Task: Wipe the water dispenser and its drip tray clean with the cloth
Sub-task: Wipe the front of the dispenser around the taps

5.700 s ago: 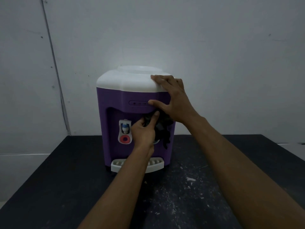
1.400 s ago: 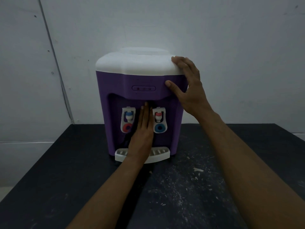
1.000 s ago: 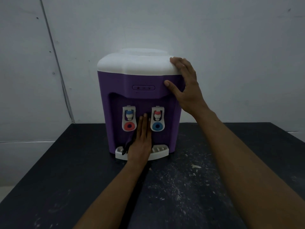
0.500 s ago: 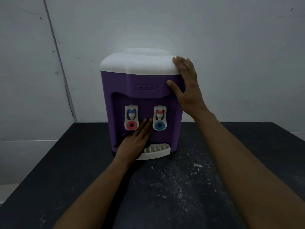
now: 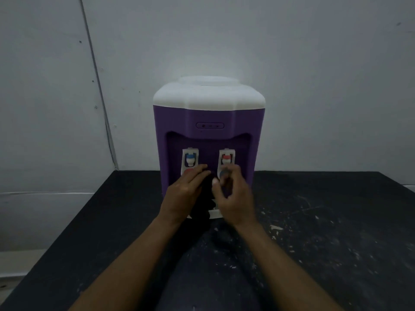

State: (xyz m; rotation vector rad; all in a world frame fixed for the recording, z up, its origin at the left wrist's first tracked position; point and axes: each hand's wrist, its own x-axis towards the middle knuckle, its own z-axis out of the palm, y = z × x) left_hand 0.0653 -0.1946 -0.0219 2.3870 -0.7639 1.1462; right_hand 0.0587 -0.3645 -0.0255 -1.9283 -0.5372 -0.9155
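Head cam, mid-frame: right hand [image 5: 235,198] pinches cloth [image 5: 205,196] beside left hand [image 5: 184,194] (grip unclear), probably bunching it for the drip tray [image 5: 216,213].
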